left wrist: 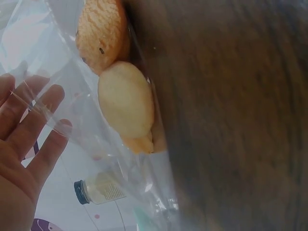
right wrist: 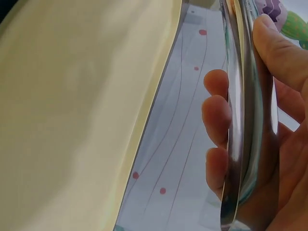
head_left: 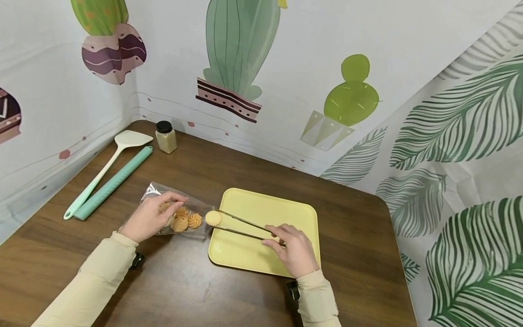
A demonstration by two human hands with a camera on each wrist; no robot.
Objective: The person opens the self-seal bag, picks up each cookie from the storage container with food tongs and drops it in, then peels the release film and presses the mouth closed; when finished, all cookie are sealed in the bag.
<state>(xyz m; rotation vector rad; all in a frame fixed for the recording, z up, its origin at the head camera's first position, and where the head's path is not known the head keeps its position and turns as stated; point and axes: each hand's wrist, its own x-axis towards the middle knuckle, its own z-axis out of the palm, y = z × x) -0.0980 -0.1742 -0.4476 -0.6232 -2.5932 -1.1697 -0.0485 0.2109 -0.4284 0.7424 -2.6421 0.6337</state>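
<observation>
My left hand [head_left: 153, 215] pinches the clear plastic bag [head_left: 200, 234], which lies left of the tray with several golden cookies [head_left: 180, 221] inside. In the left wrist view the left hand [left wrist: 29, 130] has its outer fingers spread against the film, beside a pale oval cookie [left wrist: 126, 98]. Metal tongs [head_left: 245, 221] are gripped by my right hand [head_left: 296, 250]. A round pale cookie [head_left: 213, 218] sits between their tips, over the tray's left edge by the bag. The yellow tray [head_left: 261, 259] lies under the tongs. In the right wrist view, thumb and fingers squeeze the tongs [right wrist: 236, 144].
At the back left stands a square jar [head_left: 166, 138] with a black lid. Left of it lie a white and mint spatula [head_left: 102, 172] and a green rod-shaped tool [head_left: 116, 181]. A cactus-printed cloth [head_left: 171, 59] rises behind the brown wooden table [head_left: 351, 227].
</observation>
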